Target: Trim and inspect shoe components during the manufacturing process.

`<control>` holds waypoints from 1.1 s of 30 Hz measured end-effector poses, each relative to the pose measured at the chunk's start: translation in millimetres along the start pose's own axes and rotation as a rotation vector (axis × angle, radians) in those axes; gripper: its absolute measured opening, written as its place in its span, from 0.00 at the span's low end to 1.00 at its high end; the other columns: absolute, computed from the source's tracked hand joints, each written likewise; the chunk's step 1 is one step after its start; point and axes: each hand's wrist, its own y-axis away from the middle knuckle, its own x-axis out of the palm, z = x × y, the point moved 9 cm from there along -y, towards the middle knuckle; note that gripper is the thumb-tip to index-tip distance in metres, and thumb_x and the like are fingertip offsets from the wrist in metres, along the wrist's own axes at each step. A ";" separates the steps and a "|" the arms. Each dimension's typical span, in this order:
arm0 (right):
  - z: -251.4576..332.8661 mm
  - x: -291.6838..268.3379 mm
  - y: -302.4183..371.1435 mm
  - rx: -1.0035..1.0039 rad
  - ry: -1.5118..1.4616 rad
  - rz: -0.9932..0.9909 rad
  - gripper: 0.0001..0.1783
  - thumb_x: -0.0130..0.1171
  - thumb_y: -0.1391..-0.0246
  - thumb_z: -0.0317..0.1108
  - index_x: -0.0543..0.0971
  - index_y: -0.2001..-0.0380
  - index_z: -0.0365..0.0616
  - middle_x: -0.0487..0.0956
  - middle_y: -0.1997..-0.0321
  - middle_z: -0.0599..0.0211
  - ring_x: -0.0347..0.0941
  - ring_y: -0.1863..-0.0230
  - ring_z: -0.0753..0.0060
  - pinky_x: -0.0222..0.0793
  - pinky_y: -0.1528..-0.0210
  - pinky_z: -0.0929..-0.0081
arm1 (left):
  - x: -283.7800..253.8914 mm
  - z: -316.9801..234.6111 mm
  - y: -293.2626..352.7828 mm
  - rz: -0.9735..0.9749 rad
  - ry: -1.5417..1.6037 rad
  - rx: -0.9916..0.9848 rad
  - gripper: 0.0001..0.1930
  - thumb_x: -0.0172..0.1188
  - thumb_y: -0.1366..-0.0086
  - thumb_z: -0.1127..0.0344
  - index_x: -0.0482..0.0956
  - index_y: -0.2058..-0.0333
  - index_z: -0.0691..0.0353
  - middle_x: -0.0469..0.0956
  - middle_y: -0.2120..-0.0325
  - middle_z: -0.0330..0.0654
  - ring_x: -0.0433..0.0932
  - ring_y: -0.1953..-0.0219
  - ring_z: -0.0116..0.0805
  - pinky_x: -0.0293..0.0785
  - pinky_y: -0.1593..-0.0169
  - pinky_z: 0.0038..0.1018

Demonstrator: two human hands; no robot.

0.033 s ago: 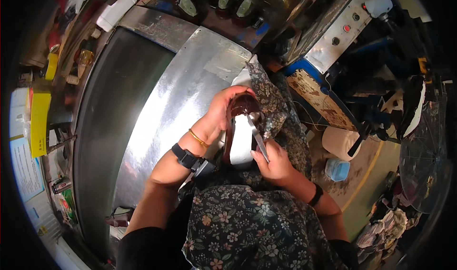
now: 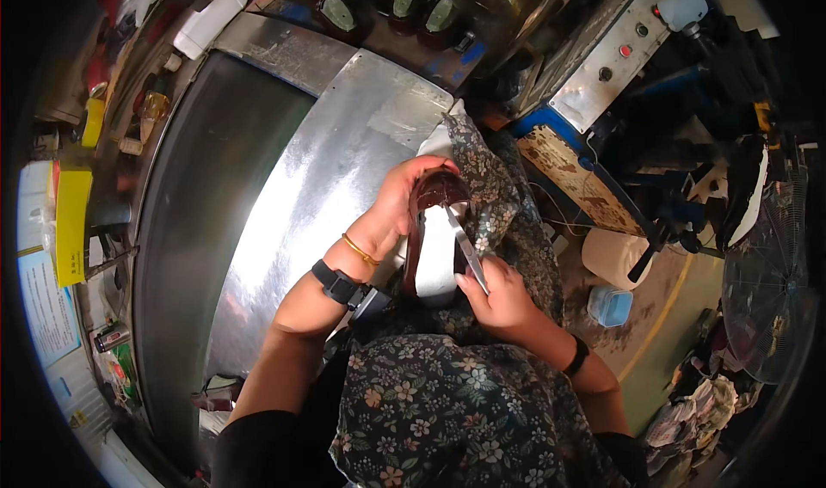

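Note:
A glossy dark reddish-brown shoe (image 2: 411, 256) lies bottom up over my lap, its long white underside (image 2: 437, 251) facing me. My left hand (image 2: 397, 197) is wrapped round the shoe's far rounded end from the left, with the fingers over the top. In my right hand (image 2: 497, 294) is a slim metal hand tool (image 2: 467, 251), gripped near its lower end. The tool's tip meets the dark leather folded in at the rounded end, just beyond the white part. Whether it is a blade or a pair of jaws I cannot make out.
A shiny metal surface (image 2: 284, 178) curves along my left, beside a dark belt (image 2: 172, 256). Several dark shoes (image 2: 403, 2) stand at the back. A control panel (image 2: 602, 73) with knobs is at far right, above a cream bucket (image 2: 613, 256) and a blue container (image 2: 609, 306).

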 end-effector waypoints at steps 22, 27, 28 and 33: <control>3.8 -23.5 7.4 0.356 -0.242 0.281 0.15 0.59 0.41 0.36 0.76 0.58 0.33 0.79 0.68 0.60 0.75 0.67 0.74 0.69 0.62 0.74 | 15.1 -42.6 34.2 -0.143 -0.551 0.371 0.13 0.58 0.33 0.67 0.76 0.51 0.63 0.76 0.64 0.33 0.71 0.61 0.19 0.69 0.57 0.18; -30.2 -57.0 -4.1 0.375 -0.380 -0.083 0.14 0.55 0.38 0.35 0.77 0.58 0.35 0.79 0.65 0.69 0.70 0.68 0.85 0.66 0.64 0.83 | -8.5 -51.1 49.4 -0.197 -0.773 0.526 0.17 0.61 0.36 0.70 0.74 0.48 0.60 0.76 0.61 0.33 0.72 0.59 0.21 0.69 0.55 0.19; -34.2 -55.4 -26.0 0.253 -0.330 -0.122 0.13 0.55 0.38 0.35 0.76 0.59 0.35 0.79 0.69 0.70 0.69 0.70 0.85 0.65 0.66 0.83 | -6.4 -49.8 53.5 -0.158 -0.778 0.518 0.21 0.64 0.39 0.71 0.72 0.47 0.59 0.76 0.60 0.33 0.72 0.57 0.22 0.69 0.52 0.20; -51.7 -0.9 -155.6 0.268 0.054 0.060 0.18 0.56 0.45 0.43 0.76 0.71 0.33 0.78 0.72 0.52 0.76 0.70 0.60 0.69 0.65 0.66 | 14.1 -52.8 100.1 -0.006 -0.661 0.493 0.37 0.69 0.49 0.72 0.64 0.39 0.58 0.69 0.44 0.38 0.68 0.44 0.29 0.62 0.39 0.27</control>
